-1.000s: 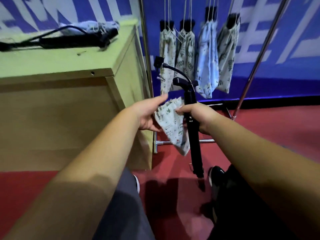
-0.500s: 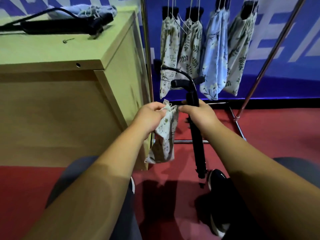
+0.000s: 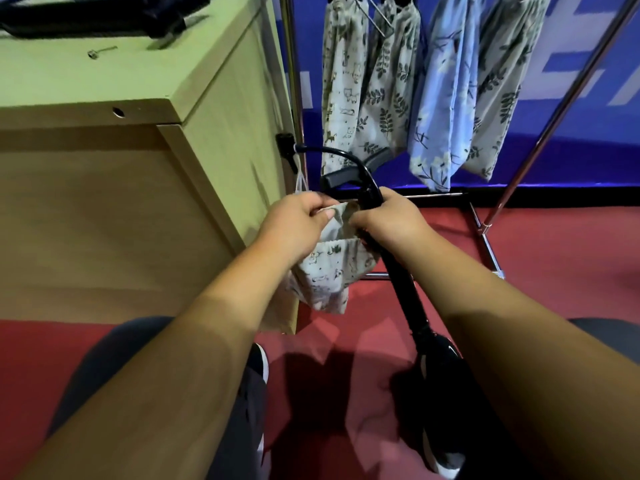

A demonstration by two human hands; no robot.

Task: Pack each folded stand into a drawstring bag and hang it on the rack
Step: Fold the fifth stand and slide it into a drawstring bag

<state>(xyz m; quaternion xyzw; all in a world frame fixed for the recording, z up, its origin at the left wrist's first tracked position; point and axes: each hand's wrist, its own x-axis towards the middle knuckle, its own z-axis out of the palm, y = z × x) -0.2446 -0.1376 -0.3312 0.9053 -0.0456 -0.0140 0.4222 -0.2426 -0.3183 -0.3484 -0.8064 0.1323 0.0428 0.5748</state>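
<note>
Bagging step, and only just under way: the left hand (image 3: 298, 225) has its fingers curled in a pinch on the near rim of the bag (image 3: 329, 271), holding the mouth up just beside the stand (image 3: 401, 275). The right hand (image 3: 393, 223) has its fingers wrapped round the stand's upper shaft. They look to be nipping the bag's far rim as well, though the knuckles hide that, so I can't say for sure. The stand is near upright with a slight lean, its curved neck and head poking up above both hands and its lower end down by the shoe (image 3: 440, 355) on the red floor (image 3: 554, 271). The bag hangs slack to the left of the shaft, touching it, and by my reading nothing is inside it yet. Behind, four hung bags (image 3: 446, 98) are on the rack (image 3: 558, 112), so a good share of the job looks done. A second stand (image 3: 97, 15) lies up on the bench (image 3: 104, 81). Next move, I reckon: spread that mouth wide and get one end of the stand over the rim, either by lifting the shaft and dropping it in or by drawing the cloth along it. The neck and head are the likely snag, so the cloth wants easing past them, not yanking. After that, cords pulled tight and the loop hooked on the rack beside the others
</note>
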